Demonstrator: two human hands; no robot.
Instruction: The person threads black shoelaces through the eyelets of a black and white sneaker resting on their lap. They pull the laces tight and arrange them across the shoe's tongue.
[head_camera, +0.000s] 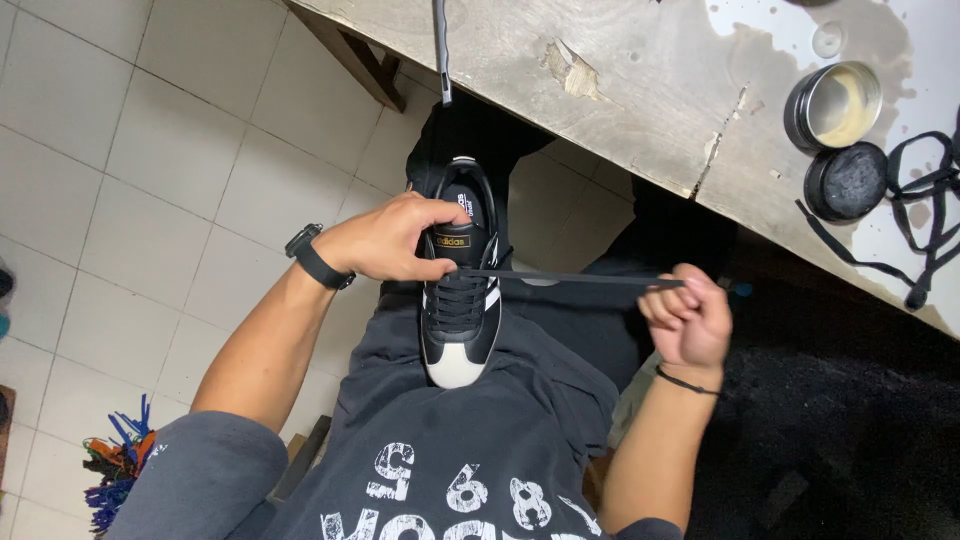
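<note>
Both hands grip: the right hand (690, 322) is clenched on the end of a black shoelace (570, 278), pulled taut sideways, while the left hand (395, 240) clasps the black sneaker (460, 300) resting on the person's lap, beside the worn wooden table (640, 90).

Shoe-care workshop: scarred workbench (640, 90), polish tins (832, 105).

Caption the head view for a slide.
Left hand steadies a black sneaker on the lap while right hand pulls its black lace taut beside a worn table.
</note>
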